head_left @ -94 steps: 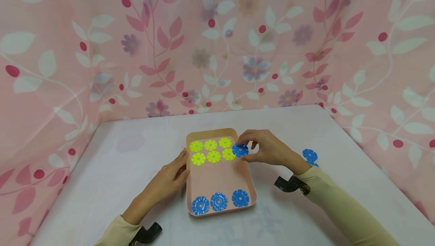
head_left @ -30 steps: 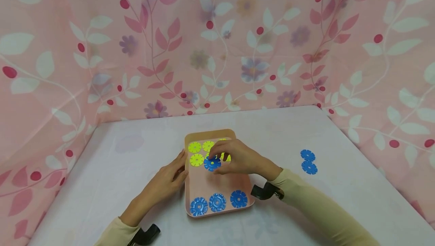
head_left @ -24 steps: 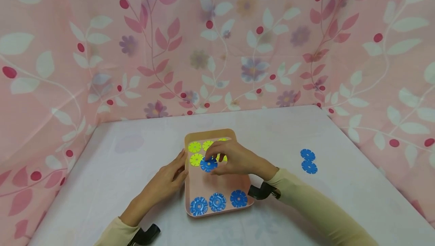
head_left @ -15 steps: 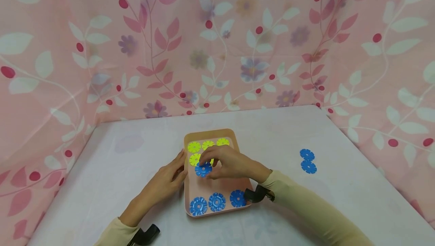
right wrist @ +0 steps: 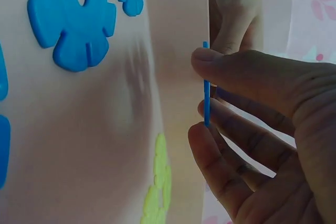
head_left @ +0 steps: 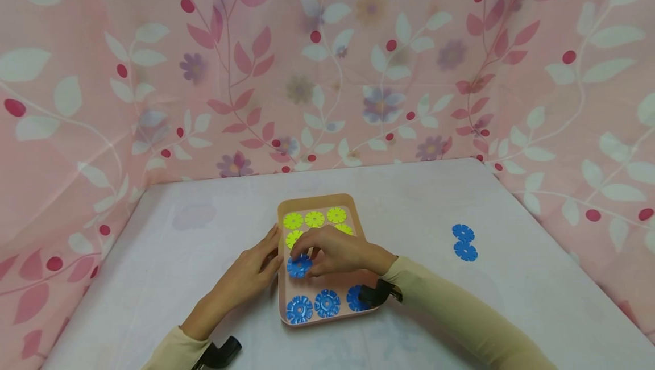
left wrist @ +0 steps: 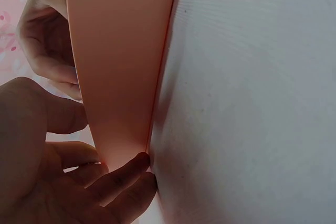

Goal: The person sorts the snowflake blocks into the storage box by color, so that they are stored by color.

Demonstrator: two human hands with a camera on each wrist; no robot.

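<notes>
My right hand [head_left: 335,249] pinches a blue notched plastic disc [head_left: 299,266] between thumb and fingers over the left side of a pink tray [head_left: 327,283]. In the right wrist view this blue disc [right wrist: 206,87] shows edge-on, thumb on one end and fingers on the other. My left hand [head_left: 253,267] rests at the tray's left side, its fingertips on the outer wall [left wrist: 121,51] in the left wrist view. Yellow notched discs [head_left: 314,219] lie in two rows at the tray's far end, partly hidden by my right hand. Three blue discs [head_left: 327,303] line the near end.
Two more blue discs [head_left: 464,242] lie touching on the white table [head_left: 399,199] to the right of the tray. A black wrist camera [head_left: 376,294] on the right arm overlaps the near-right blue disc. Pink floral cloth [head_left: 327,74] hangs behind and at both sides.
My right hand has carried the blue disc from the tray's right rim leftward, then nearer to me, below the yellow rows. The left hand stays at the tray's side.
</notes>
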